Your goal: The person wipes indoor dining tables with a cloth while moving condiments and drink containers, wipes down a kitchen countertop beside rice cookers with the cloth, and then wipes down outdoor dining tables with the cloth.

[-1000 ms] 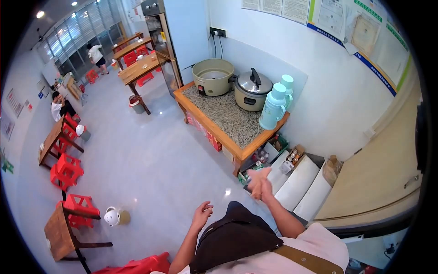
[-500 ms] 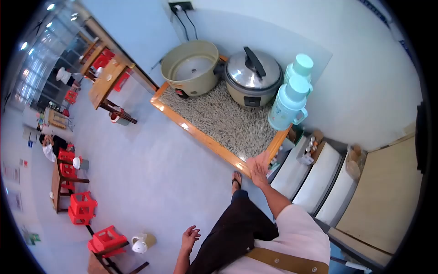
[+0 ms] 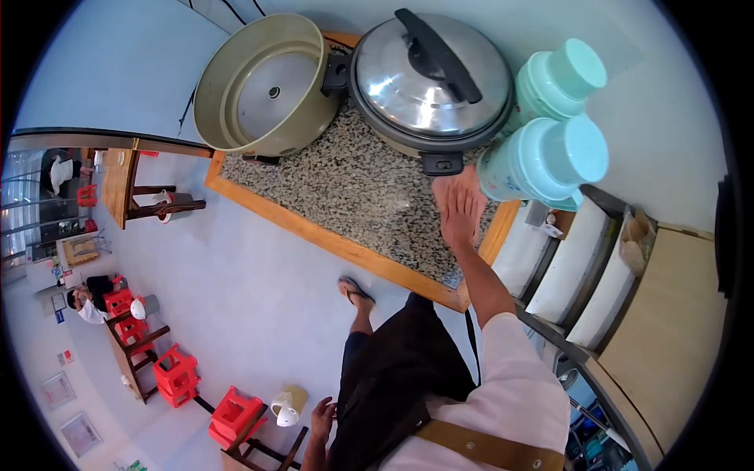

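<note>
Head view: right hand point(image 3: 459, 217) holds pink cloth point(image 3: 446, 188) on speckled countertop point(image 3: 345, 196).

The right hand point(image 3: 459, 221), off the near corner of the table point(image 3: 314, 236) 1.0 s ago and over that corner 0.5 s ago, is now placed farther in, with the pink cloth point(image 3: 449, 186) beneath it on the granite top point(image 3: 345, 192), just beside the lidded cooker point(image 3: 393, 78) and the nearer turquoise thermos point(image 3: 522, 166). The left hand point(image 3: 321, 420), held clear earlier, is now partly hidden beside the dark apron point(image 3: 404, 369). A sandalled foot point(image 3: 350, 290), unseen 1.0 s ago, is shown. The wall notices are cut from view.
</note>
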A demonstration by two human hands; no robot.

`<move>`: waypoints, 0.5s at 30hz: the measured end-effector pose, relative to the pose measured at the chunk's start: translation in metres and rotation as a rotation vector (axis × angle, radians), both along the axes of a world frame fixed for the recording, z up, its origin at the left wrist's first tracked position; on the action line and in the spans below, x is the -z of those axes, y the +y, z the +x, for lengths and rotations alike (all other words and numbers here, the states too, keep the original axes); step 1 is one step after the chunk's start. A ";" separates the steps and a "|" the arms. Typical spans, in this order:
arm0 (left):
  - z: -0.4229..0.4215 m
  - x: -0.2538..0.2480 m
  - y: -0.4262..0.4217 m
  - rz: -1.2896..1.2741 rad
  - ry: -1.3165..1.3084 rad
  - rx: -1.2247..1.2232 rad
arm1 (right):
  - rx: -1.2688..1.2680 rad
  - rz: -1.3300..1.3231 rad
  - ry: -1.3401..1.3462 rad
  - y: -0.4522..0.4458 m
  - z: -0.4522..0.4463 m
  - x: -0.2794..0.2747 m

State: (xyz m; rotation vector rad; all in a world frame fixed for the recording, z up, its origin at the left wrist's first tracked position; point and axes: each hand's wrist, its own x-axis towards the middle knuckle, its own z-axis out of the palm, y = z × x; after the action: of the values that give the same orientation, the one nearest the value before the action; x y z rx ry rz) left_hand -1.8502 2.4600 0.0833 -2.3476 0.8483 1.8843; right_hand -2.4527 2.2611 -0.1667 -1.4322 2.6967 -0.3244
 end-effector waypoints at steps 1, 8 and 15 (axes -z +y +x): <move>-0.001 0.001 -0.013 -0.015 -0.001 0.015 | 0.079 -0.031 0.050 -0.021 0.004 0.003; 0.040 0.048 -0.141 -0.055 0.067 0.392 | -0.101 -0.132 -0.210 -0.084 0.100 -0.030; 0.035 0.037 -0.344 -0.194 0.112 0.401 | -0.041 -0.267 -0.395 -0.102 0.132 0.001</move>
State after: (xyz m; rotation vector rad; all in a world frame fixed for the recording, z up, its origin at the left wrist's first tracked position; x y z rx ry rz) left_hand -1.8151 2.1163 0.0464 -1.9743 1.4464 1.8420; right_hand -2.3211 2.1588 -0.1679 -1.3091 2.3671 -0.8898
